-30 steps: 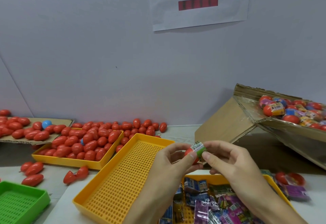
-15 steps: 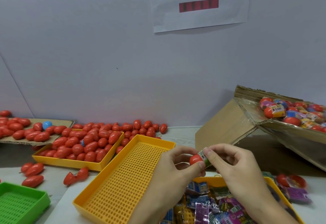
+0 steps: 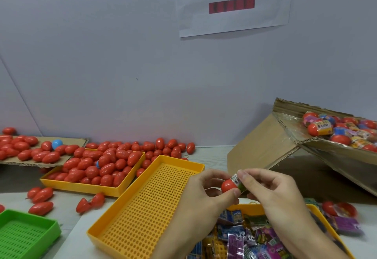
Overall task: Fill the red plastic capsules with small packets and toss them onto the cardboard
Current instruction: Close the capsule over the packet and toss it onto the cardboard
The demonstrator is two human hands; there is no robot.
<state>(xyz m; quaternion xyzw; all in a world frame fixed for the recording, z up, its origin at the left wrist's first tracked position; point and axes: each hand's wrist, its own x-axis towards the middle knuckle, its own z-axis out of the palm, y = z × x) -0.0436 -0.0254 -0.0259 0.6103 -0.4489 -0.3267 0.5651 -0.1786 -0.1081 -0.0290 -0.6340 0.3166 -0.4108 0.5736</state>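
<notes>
My left hand [image 3: 206, 194] pinches a red capsule [image 3: 228, 185] between thumb and fingers, in front of me above the trays. My right hand [image 3: 271, 192] pinches a small green packet [image 3: 237, 181] with a barcode and holds it against the capsule's right end. Below my hands a yellow tray [image 3: 253, 207] holds several coloured packets [image 3: 238, 236]. At the far left lies a flat cardboard sheet [image 3: 77, 141] with several red capsules and a blue one [image 3: 56, 144] on it.
An empty yellow perforated tray [image 3: 142, 203] lies left of my hands. Behind it a second yellow tray [image 3: 81, 185] is heaped with red capsules, with more loose along the wall. A green tray [image 3: 24, 236] sits at bottom left. A tilted cardboard box [image 3: 285, 148] of wrapped capsules stands at right.
Both hands have dropped lower toward the packet tray. The packet has gone from sticking up over the capsule to lying tight against its right end.
</notes>
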